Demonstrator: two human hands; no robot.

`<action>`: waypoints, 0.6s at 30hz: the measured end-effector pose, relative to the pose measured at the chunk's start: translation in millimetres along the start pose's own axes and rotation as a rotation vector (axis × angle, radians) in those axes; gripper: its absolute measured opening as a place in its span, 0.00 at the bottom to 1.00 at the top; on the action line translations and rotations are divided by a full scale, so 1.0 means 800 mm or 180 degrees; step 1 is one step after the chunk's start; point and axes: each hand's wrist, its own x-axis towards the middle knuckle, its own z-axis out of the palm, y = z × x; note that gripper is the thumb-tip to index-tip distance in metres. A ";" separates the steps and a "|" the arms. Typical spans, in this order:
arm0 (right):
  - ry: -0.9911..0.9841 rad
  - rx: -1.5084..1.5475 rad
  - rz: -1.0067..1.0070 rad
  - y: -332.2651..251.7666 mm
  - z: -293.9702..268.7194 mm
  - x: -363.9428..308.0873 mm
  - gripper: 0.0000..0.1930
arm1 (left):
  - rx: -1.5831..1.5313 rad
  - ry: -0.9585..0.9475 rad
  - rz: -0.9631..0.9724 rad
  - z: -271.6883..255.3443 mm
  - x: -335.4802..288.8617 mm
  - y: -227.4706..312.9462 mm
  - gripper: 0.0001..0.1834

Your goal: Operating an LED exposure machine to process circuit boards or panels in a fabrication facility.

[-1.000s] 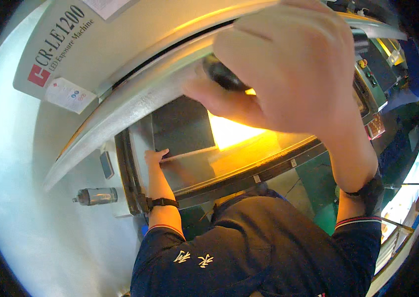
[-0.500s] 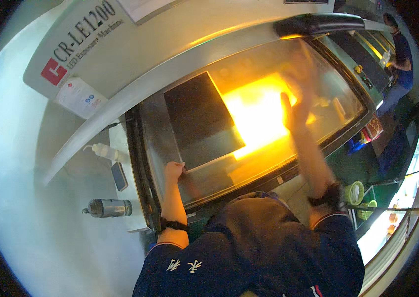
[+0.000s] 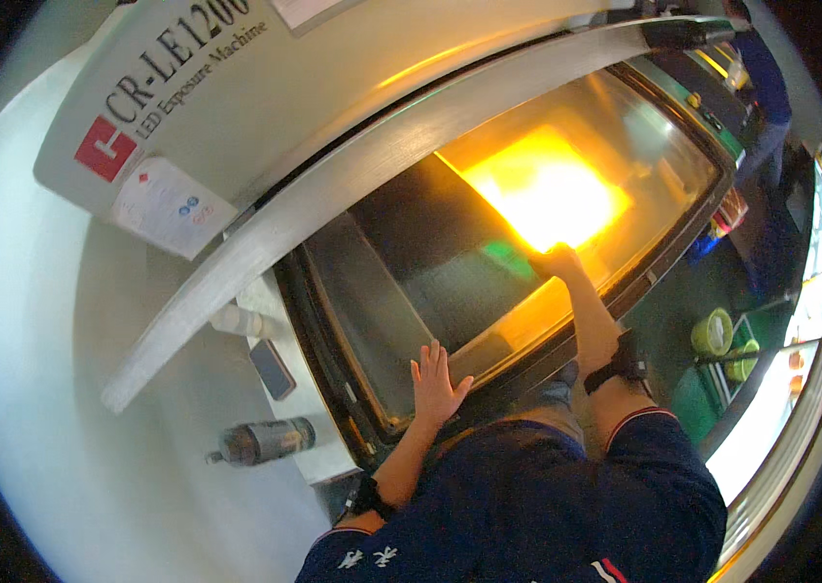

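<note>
Fingers (image 3: 433,361) of your left hand (image 3: 437,387) are spread flat, palm down, on the glass bed (image 3: 372,321) of the exposure machine, close to its near edge and toward the near-left corner. Your right hand (image 3: 557,262) is stretched farther in, touching the glass where the dark panel (image 3: 440,248) under it meets the bright yellow glow (image 3: 547,189); whether those fingers are spread or curled you cannot tell, since the glare washes them out. The dark panel lies in the middle of the bed, its right edge lost in the light. Above it the raised lid (image 3: 352,185) hangs open.

Judging from this, you are settling the panel in place, so keep the left palm light and even rather than leaning your weight through it, and move the right hand in small strokes from the centre toward the edges. Keep both wrists and the black wristbands (image 3: 615,364) off the glass to avoid scratching. A phone (image 3: 272,368) and a bottle (image 3: 260,440) lie on the ledge at the left edge, well clear of your hands.
</note>
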 end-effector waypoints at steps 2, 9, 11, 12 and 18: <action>-0.0942 0.0317 0.0148 0.017 -0.009 -0.010 0.31 | -0.0246 0.0068 0.0261 -0.006 -0.010 -0.016 0.44; 0.0400 0.0327 -0.0658 0.107 0.019 -0.180 0.20 | -0.0575 0.0374 0.0557 -0.028 -0.010 -0.012 0.38; 0.0128 0.2084 0.1212 0.094 -0.031 -0.279 0.18 | -0.0339 0.0132 0.0636 -0.049 -0.013 -0.001 0.38; 0.0304 0.2284 0.1538 0.110 -0.046 -0.318 0.18 | -0.0088 0.0224 0.0773 -0.039 -0.021 -0.006 0.38; 0.2510 0.3685 0.1663 0.249 -0.103 -0.588 0.19 | 0.0145 -0.0366 0.0676 -0.003 -0.013 0.050 0.43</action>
